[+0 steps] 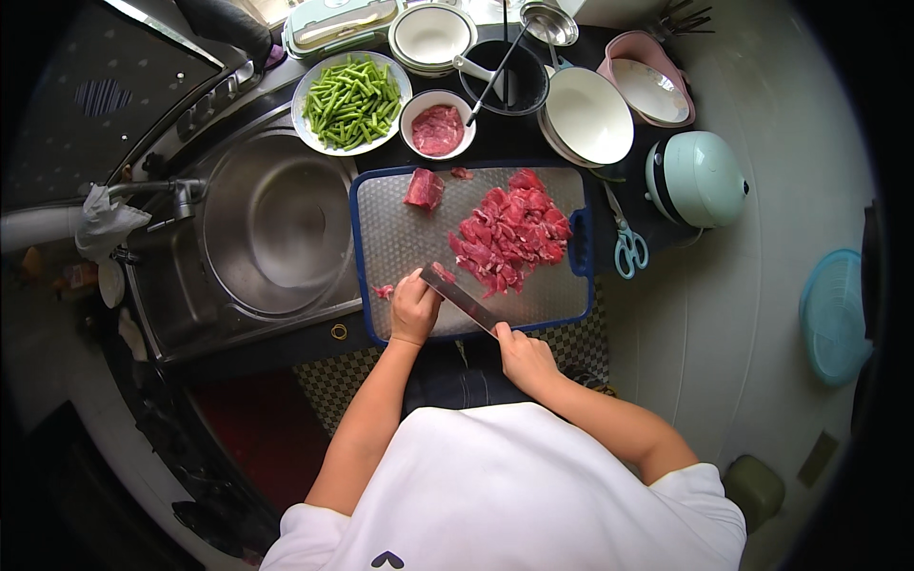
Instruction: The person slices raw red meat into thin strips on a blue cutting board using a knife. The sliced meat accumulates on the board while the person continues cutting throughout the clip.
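My right hand [527, 360] grips the handle of a kitchen knife [460, 300]. Its blade slants up and left across the near part of a blue-rimmed cutting board [400, 235]. At the blade's far end, my left hand [415, 308] is curled on the board; whatever lies under its fingers is hidden. A small slice of raw red meat [444, 272] shows just beyond the blade. Farther right spreads a heap of sliced meat [510, 232]. One uncut chunk of meat [424, 189] sits near the back edge, and a scrap [383, 292] lies left of my hand.
Left of the board is a steel sink [278, 221] with a faucet [184, 198]. Behind stand a plate of cut green beans [352, 103], a bowl of meat [437, 130], a dark pot [525, 100] and white bowls [589, 118]. Scissors [628, 243] and a mint-green appliance [703, 178] are right.
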The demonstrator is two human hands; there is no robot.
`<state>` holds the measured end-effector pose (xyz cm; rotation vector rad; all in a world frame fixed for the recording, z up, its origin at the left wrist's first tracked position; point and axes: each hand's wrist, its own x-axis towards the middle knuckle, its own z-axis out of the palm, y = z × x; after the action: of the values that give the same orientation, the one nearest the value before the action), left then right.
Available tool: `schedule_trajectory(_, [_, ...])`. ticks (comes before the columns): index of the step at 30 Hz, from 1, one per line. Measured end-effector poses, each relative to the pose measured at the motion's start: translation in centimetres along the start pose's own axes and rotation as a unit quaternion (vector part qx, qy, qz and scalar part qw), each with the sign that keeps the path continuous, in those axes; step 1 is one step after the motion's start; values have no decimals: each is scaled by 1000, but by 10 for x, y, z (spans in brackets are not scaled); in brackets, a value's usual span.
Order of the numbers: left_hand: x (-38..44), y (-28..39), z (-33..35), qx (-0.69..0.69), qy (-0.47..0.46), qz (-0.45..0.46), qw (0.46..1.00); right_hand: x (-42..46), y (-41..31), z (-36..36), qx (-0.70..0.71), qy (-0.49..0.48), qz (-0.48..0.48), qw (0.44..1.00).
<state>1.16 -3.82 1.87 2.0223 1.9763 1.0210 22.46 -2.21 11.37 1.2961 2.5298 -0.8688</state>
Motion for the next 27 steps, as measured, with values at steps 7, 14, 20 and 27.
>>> schedule_trajectory(7, [2, -1, 0, -21, 7, 32, 999, 71, -27, 7, 38, 52, -32, 997])
schedule_trajectory(14, [1, 1, 2, -31, 11, 29, 999, 92, -22, 10, 45, 101, -55, 992])
schedule_trajectory(20, [8, 9, -7, -40, 31, 30, 998, 61, -1, -19, 76, 107, -24, 991])
schedule_trajectory(27, [-5, -1, 1, -17, 16, 28, 999, 41, -4, 1, 50, 69, -64, 994])
